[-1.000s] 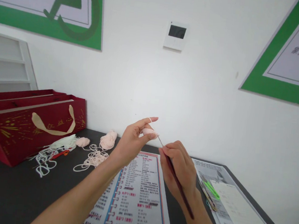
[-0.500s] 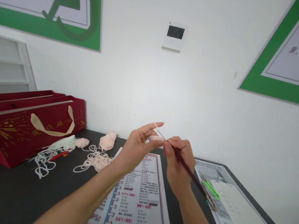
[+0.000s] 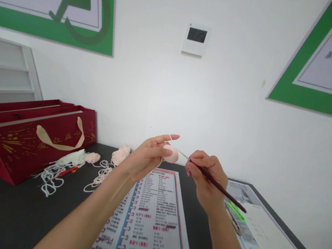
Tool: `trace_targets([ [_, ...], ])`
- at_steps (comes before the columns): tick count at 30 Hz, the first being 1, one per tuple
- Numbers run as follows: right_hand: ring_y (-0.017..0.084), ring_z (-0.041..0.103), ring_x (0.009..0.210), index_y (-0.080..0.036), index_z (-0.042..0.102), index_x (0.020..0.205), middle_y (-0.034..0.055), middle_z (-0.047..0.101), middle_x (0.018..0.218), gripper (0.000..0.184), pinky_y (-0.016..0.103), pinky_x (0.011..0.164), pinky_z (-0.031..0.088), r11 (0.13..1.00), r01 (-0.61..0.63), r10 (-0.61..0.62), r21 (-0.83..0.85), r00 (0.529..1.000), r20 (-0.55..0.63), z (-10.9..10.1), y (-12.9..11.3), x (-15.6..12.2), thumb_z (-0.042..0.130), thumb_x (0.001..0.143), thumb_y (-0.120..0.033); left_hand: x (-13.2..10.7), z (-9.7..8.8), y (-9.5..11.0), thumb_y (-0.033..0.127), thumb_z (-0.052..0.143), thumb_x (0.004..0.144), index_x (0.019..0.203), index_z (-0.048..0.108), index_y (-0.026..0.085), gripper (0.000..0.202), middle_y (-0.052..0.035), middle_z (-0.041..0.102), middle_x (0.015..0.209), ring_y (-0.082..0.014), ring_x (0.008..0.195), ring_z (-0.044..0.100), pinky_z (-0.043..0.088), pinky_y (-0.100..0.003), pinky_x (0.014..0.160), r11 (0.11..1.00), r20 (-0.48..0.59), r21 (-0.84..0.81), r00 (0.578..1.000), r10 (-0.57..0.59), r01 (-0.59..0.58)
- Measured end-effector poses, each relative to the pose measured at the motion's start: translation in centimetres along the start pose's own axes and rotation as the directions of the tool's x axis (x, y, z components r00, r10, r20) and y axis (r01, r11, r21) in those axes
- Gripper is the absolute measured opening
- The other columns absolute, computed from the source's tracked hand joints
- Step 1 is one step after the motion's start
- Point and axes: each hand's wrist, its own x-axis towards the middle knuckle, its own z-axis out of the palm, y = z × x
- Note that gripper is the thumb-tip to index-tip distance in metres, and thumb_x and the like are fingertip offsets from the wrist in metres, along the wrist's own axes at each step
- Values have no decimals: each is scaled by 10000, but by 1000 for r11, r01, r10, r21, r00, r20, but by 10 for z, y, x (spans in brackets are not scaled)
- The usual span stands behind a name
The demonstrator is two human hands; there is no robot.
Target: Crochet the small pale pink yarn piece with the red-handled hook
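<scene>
My left hand (image 3: 151,154) pinches a small pale pink crochet piece (image 3: 171,154) between thumb and fingers, its index finger stretched out with a strand of yarn looped over it. To the right, my right hand (image 3: 207,179) grips a crochet hook (image 3: 218,189) by its dark red handle. The hook's thin metal shaft points left and reaches the edge of the piece; whether its tip is inside a stitch I cannot tell. Below both hands lies a printed pattern sheet (image 3: 157,217) with red headings and a drawn ring binding.
Red gift bags (image 3: 41,140) stand at the left beside white yarn (image 3: 51,174), orange-handled scissors (image 3: 68,171), and pale pink yarn balls (image 3: 120,155). On the right lie papers (image 3: 275,233) with a bright green tool (image 3: 235,210). A white wall rises behind the table (image 3: 13,211).
My right hand has moved right and slightly down, drawing the hook away from my left fingers. My left hand has turned, so the rounded crochet piece shows more fully.
</scene>
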Motion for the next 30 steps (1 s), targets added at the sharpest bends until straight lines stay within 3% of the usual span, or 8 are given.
trace_targets([
  [7,96,494,620,-231,605,847,-16,567,779,157,246,510,350,994,-98,97,42,995,36,-13,-8,1,627,844,-76,-3,-7,7,99,744,676,1109,689,120,437,4,616,688,-67,610,532,396,-195,628,996,49,36,995,-84,82],
  [12,97,485,566,-219,607,786,-25,564,708,115,232,472,324,950,-216,205,224,976,71,-19,-8,6,660,824,-124,-4,-5,9,99,736,676,1060,705,133,388,6,625,715,-70,605,534,387,-210,610,990,89,90,989,-116,108],
  [17,94,430,477,-206,542,719,-39,528,602,147,206,406,279,856,-299,292,422,953,85,-16,-9,14,651,817,-192,-8,9,2,148,753,723,1074,685,196,360,33,611,685,-92,661,565,402,-232,667,973,1,230,999,32,-31],
  [23,105,474,520,-207,542,763,-37,542,626,116,236,444,334,950,-212,220,230,975,-13,-11,-9,8,613,844,-164,-9,19,-8,196,753,743,1093,662,204,362,43,586,685,-103,679,531,408,-264,727,911,-80,360,966,246,-202],
  [30,100,478,528,-211,540,788,-39,533,650,111,234,448,337,982,-144,152,125,987,-59,-8,-10,4,578,872,-149,-9,20,-11,207,720,778,1095,648,207,325,35,598,720,-113,722,532,405,-288,815,848,-78,471,946,314,-243],
])
